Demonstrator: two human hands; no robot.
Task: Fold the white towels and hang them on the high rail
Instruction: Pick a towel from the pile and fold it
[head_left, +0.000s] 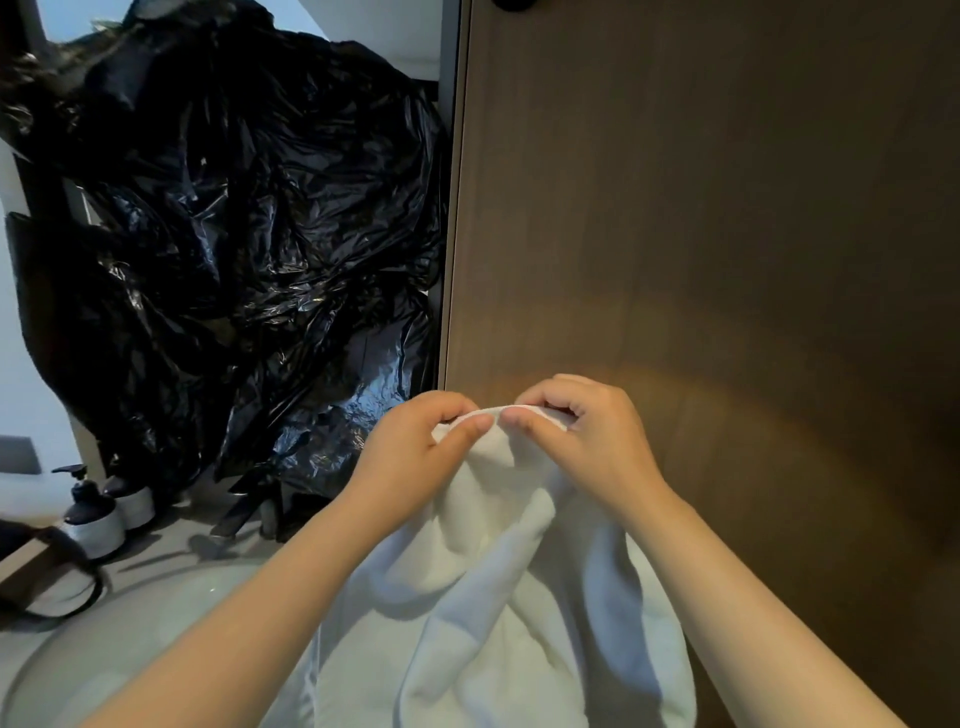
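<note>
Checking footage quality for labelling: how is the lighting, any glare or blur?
Head view: dim, with a warm glow on the panel just above the left hand and right hand; bluish glints on the plastic; the towel looks sharp.

Wood panel blocks ahead-right; black plastic sheeting crowds left; pump bottles low left.

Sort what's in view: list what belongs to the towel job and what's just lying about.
Job: white terry towel, its edge pinched by left hand and right hand.
Lying about: crumpled black plastic bags; dark-capped pump bottles; white round basin; brown wood-grain panel.
</note>
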